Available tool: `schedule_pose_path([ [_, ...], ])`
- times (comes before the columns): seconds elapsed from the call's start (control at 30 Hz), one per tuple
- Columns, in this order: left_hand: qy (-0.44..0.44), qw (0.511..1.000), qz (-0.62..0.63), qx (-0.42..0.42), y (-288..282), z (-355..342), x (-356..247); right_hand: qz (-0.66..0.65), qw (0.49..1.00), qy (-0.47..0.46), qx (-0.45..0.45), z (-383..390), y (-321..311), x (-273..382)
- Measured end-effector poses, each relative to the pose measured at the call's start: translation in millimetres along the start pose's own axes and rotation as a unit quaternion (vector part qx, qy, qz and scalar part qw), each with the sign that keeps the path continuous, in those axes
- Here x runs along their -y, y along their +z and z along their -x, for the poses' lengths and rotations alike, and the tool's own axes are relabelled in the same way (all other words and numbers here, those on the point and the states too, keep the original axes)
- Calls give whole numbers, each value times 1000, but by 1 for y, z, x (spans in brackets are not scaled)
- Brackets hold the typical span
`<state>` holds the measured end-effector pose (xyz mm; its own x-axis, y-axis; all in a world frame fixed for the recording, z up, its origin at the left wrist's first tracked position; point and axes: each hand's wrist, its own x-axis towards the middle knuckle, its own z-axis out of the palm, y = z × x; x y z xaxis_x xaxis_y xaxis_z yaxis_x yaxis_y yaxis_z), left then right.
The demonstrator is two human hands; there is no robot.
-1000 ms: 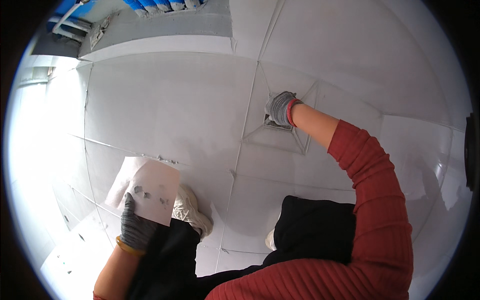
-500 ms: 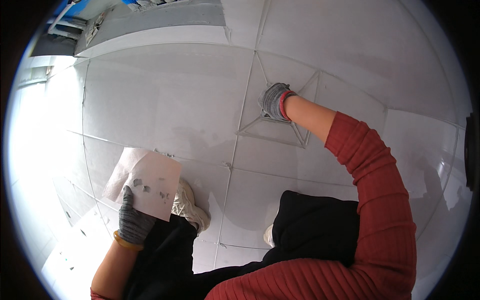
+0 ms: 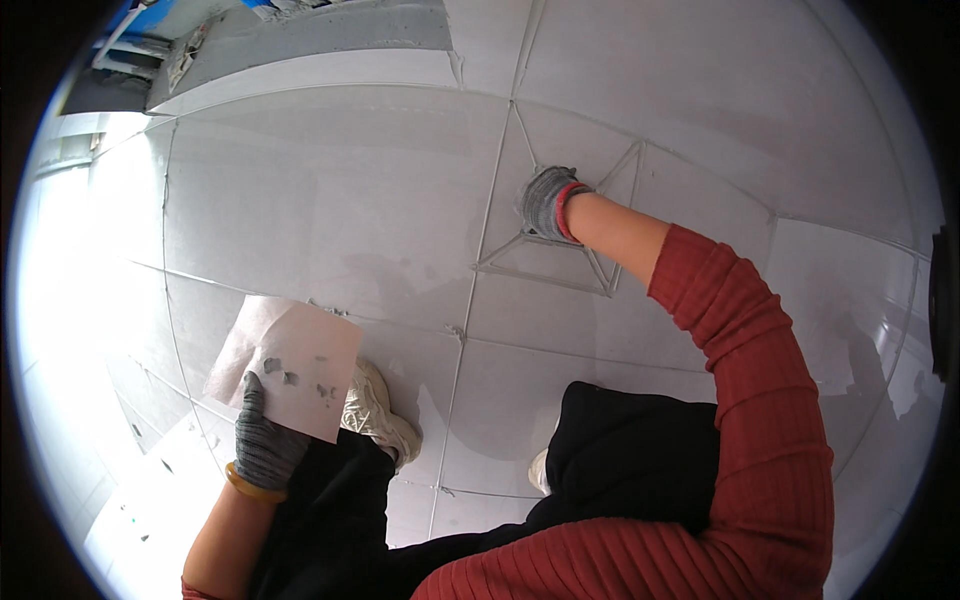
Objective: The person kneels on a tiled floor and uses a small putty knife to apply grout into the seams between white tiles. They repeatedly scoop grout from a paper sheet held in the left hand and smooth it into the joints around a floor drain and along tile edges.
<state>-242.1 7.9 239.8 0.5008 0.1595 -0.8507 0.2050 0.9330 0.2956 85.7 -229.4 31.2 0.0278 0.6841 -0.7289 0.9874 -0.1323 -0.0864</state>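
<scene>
My left hand (image 3: 268, 440), in a grey knit glove, grips the lower edge of a pale pink sheet (image 3: 300, 345) with its thumb on top. Several grey smears of paste mark the sheet's face. My right hand (image 3: 550, 203), gloved alike with a red cuff, is curled down at the middle of a square floor inset (image 3: 560, 268) cut by diagonal joints. Its fingertips are hidden beneath the hand. A bit of grey shows at its lower edge, but I cannot make out what the fingers hold.
Large pale tiles (image 3: 330, 180) with grey joints cover the floor. A raised grey ledge (image 3: 320, 50) crosses the far left, with blue items behind it. My light shoe (image 3: 378, 415) stands beside the sheet. Strong light glares at the left; a dark object (image 3: 940, 300) is at the right rim.
Almost nothing differs. The left hand and its sheet have shifted a hair to the left; the right hand stays at the middle of the inset.
</scene>
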Motion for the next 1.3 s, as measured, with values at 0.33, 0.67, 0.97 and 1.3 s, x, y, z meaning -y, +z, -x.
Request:
schedule_pose_path([
  [0.33,9,1000,-8,-7,-1,-2,-1,-15,999,49,9,8,-21,-2],
  [0.67,12,1000,-3,-13,4,-2,-2,9,997,69,-32,7,-24,-18],
  [0.97,24,1000,-3,-4,2,-3,-1,2,994,98,-51,10,-28,-27],
  [1.3,6,1000,14,0,-2,-2,-3,17,999,-12,-29,11,-21,-4],
])
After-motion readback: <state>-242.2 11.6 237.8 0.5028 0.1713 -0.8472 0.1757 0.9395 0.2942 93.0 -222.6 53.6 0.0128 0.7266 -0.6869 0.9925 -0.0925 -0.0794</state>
